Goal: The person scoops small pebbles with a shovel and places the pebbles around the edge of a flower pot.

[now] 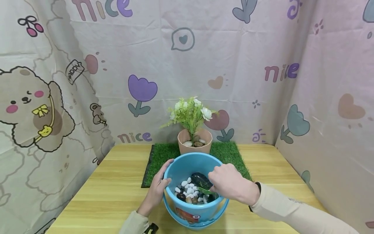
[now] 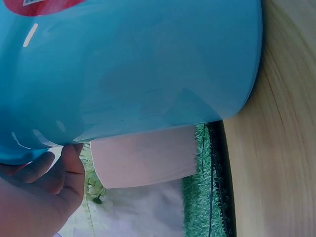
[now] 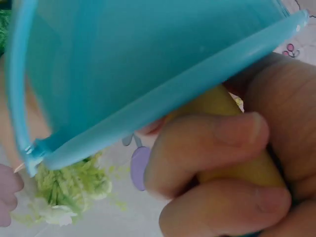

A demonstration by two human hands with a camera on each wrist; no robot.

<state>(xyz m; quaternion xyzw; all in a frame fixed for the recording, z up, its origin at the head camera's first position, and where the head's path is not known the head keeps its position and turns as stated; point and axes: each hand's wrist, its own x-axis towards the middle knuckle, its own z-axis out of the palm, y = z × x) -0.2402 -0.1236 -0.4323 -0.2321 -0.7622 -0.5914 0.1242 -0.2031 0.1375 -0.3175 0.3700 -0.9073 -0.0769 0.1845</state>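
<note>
A light blue bucket (image 1: 187,162) stands on the table and holds white pebbles (image 1: 190,190), some brown and black stones and a large dark stone (image 1: 201,180). My left hand (image 1: 157,188) grips its rim on the left, thumb over the edge and fingers outside. At the right rim, my right hand (image 1: 229,182) is curled round the yellow handle (image 3: 215,103) of a small shovel. The shovel's green blade (image 1: 206,191) reaches in among the stones, its lower part hidden.
Just behind the bucket, a pink pot (image 1: 195,148) with an artificial plant (image 1: 191,113) and a few stones sits on a green grass mat (image 1: 230,156). The wooden table (image 1: 111,188) ends at printed curtains on the back and sides. The bucket's handle (image 1: 172,216) hangs down in front.
</note>
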